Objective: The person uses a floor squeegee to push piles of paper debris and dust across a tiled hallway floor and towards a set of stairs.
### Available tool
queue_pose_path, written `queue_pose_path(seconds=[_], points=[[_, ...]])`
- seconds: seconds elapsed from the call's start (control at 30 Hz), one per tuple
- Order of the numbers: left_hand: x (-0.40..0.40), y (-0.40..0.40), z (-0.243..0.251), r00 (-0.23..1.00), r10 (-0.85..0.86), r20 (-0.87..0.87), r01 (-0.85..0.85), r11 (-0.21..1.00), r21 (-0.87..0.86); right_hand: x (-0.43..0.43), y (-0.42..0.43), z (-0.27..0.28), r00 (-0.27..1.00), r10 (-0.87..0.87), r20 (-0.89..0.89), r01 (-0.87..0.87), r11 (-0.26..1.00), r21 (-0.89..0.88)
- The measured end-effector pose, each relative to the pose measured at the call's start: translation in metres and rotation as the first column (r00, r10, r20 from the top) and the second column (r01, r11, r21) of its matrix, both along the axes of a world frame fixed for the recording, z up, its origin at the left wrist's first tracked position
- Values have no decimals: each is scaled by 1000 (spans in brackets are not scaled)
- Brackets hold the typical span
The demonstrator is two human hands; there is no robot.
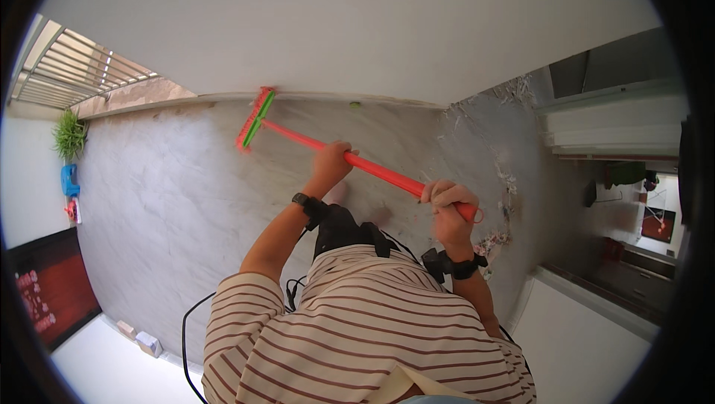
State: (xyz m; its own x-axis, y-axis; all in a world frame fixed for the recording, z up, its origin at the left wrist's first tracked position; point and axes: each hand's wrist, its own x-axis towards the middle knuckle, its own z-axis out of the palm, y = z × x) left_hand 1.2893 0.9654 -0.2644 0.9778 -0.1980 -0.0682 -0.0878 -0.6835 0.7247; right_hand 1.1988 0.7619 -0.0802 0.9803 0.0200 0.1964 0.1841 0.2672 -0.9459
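Observation:
Both hands grip the red handle point(385, 172) of a push broom, which slants across the floor in front of me. My left hand point(333, 162) wraps the middle of the handle. Close to its end, by a small hanging loop, is my right hand point(449, 203). The broom head point(258, 119) has a green bar and red bristles. Its far tip is by the foot of the white wall, and the head lies over the pale grey marbled floor point(184, 180). Each wrist wears a black strapped device. A small green thing point(355, 105) lies near the wall base.
Litter point(505, 178) trails across the floor on the right, near a doorway. Along the left stand a green plant point(69, 133), a blue plastic object point(70, 180) and a dark red door point(53, 292). Metal railings point(84, 63) are at upper left. A black cable point(185, 337) hangs beside me.

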Motion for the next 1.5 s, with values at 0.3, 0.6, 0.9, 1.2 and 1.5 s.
queue_pose_path(seconds=[0.3, 0.6, 0.9, 1.2, 1.5], points=[[-44, -193, 11, 897, -435, -82, 428, 900, -83, -94, -123, 42, 886, -464, 6, 459, 876, -150], [-78, -361, 1, 645, -764, -11, 760, 642, -98, -166, -204, 40, 594, -796, 113, 798, 566, -209], [-99, -423, -21, 556, -800, 225, 821, 486, -300, -180, -204, 43, 494, -865, 86, 834, 444, -329], [-76, -279, 33, 602, -734, -315, 669, 679, -303, -160, -206, 56, 828, -557, -60, 534, 817, -220], [6, 7, -67, 973, 46, -227, -43, 999, 17, 42, -31, -103, 991, 80, -103, -68, 991, 115]])
